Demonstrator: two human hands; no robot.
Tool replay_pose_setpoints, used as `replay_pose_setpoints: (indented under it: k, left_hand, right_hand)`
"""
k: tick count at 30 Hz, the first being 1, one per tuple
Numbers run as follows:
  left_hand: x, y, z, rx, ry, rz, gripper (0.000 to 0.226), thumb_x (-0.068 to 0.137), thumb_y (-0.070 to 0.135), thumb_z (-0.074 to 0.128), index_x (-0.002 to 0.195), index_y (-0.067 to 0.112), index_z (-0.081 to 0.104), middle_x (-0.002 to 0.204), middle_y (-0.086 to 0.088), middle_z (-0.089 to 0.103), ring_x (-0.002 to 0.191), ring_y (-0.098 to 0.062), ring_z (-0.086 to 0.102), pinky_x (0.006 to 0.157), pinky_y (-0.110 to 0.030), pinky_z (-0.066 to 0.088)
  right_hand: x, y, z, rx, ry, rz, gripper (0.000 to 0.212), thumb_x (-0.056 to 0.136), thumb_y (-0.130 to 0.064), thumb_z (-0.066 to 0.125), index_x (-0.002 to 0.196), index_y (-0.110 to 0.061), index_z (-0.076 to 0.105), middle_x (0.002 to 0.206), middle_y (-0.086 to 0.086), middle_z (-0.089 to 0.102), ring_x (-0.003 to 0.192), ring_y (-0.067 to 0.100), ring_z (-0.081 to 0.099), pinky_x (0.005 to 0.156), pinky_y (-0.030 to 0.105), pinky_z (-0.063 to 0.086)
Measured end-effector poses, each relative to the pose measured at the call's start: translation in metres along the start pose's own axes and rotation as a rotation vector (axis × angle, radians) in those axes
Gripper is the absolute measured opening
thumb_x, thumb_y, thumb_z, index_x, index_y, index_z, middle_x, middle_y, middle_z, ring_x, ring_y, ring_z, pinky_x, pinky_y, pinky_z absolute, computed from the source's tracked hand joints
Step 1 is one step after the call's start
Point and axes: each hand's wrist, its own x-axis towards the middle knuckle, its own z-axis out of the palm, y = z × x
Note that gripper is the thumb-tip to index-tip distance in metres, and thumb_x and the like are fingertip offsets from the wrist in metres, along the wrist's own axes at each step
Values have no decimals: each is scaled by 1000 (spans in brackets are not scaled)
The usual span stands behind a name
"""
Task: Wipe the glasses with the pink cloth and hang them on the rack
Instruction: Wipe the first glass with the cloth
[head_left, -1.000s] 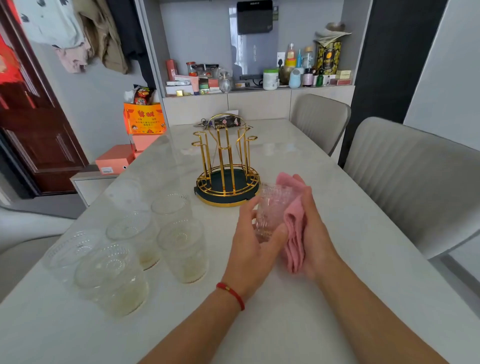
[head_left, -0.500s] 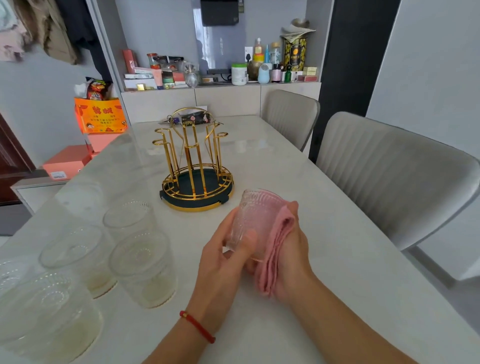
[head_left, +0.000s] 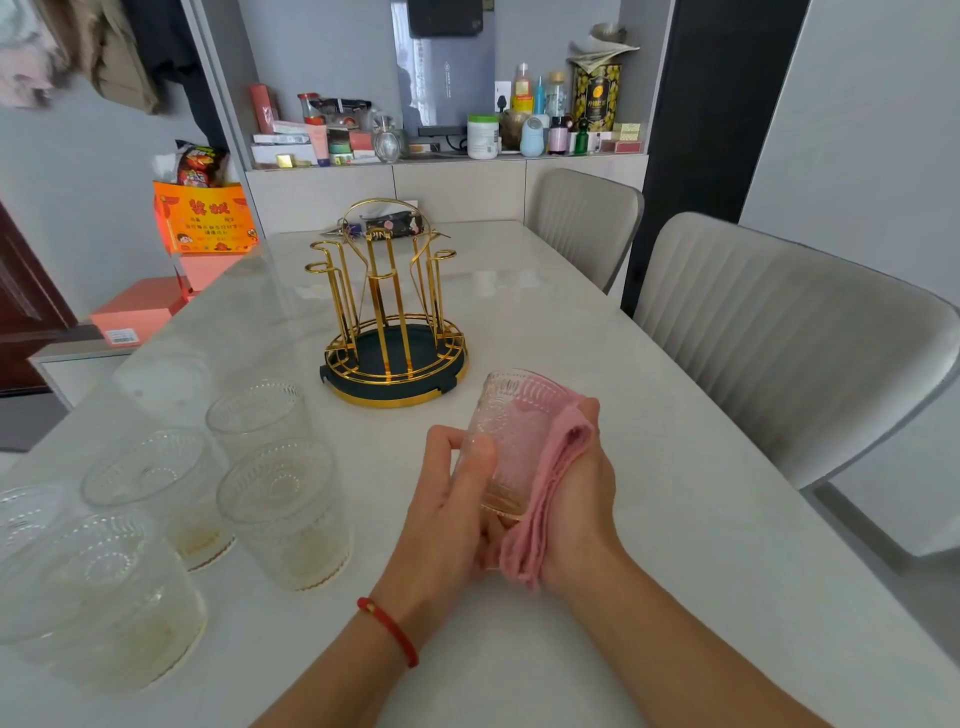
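Glass (head_left: 511, 441) tilted more upright | left hand (head_left: 447, 499) grips it | right hand (head_left: 579, 493) presses pink cloth (head_left: 545, 499) against it

We see a pale marble surface (head_left: 649, 519) with two grey chairs (head_left: 779, 332) along its right side, an orange box (head_left: 205, 218) off its far left corner, and a cluttered shelf (head_left: 447, 156) of bottles and tins beyond.
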Motion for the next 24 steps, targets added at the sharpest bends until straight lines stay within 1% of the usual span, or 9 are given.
replay_pose_setpoints:
  k: [3, 6, 11, 13, 16, 18, 20, 22, 24]
  left_hand:
    - [2, 2, -4, -48, -95, -98, 32, 104, 59, 35, 90, 30, 35, 65, -14, 60, 48, -27, 50, 42, -24, 30]
    - [3, -1, 5, 81, -3, -66, 34, 102, 64, 30, 101, 30, 37, 58, -7, 65, 52, -30, 58, 40, -31, 43]
    - [-7, -7, 17, 203, 63, 72, 44, 89, 72, 34, 107, 33, 40, 63, 1, 62, 51, -9, 57, 49, -24, 48]
    - [-6, -1, 14, 143, 50, -79, 45, 98, 69, 33, 106, 26, 42, 74, -5, 61, 55, -11, 57, 49, -25, 46]
    - [-4, 6, 6, -29, -67, -366, 82, 93, 79, 25, 106, 2, 49, 69, -12, 58, 45, -19, 49, 41, -21, 29]
    - [-3, 3, 6, -47, -128, -386, 90, 92, 82, 16, 95, 0, 54, 62, -15, 56, 38, -17, 44, 38, -19, 23]
    - [-4, 2, 10, 28, -67, -338, 88, 91, 81, 17, 106, 1, 50, 62, -14, 59, 39, -19, 48, 37, -21, 31]
    - [-7, 0, 13, 75, 23, -187, 59, 93, 76, 29, 113, 21, 41, 64, -9, 59, 42, -18, 52, 37, -23, 36]
    - [-12, 0, 16, 126, 4, -65, 58, 83, 76, 41, 111, 26, 36, 59, -1, 59, 44, -14, 53, 38, -24, 39]
  right_hand:
    - [7, -3, -5, 37, 3, 88, 75, 91, -76, 41, 124, -14, 67, 112, 23, 74, 100, 51, 70, 72, 58, 60]
    - [9, -4, -1, 18, 59, -5, 64, 97, -68, 40, 121, -16, 68, 110, 20, 75, 97, 47, 72, 83, 65, 57]
    - [3, 7, 3, 11, 127, -220, 57, 96, -68, 42, 123, -25, 69, 117, 10, 75, 109, 36, 71, 98, 63, 52]
    - [-1, 3, 2, 9, 136, -181, 56, 98, -65, 42, 123, -22, 68, 114, 11, 75, 99, 35, 74, 85, 59, 59]
    - [-2, -8, -1, 36, 110, -50, 59, 98, -66, 39, 116, -17, 67, 101, 16, 76, 81, 40, 75, 56, 42, 59]
    - [-2, -10, 1, 39, 110, -12, 61, 96, -70, 39, 112, -18, 68, 101, 16, 76, 88, 42, 73, 63, 47, 60]
    - [-5, -8, 4, 19, 138, -66, 55, 99, -66, 38, 108, -21, 68, 101, 14, 76, 92, 39, 73, 78, 56, 60]
    - [-3, -3, 5, -2, 150, -167, 53, 102, -62, 35, 106, -22, 69, 101, 11, 77, 94, 34, 73, 89, 58, 58]
    - [-3, 1, 5, -1, 139, -227, 59, 97, -67, 39, 112, -20, 72, 104, 10, 78, 100, 34, 74, 94, 61, 55]
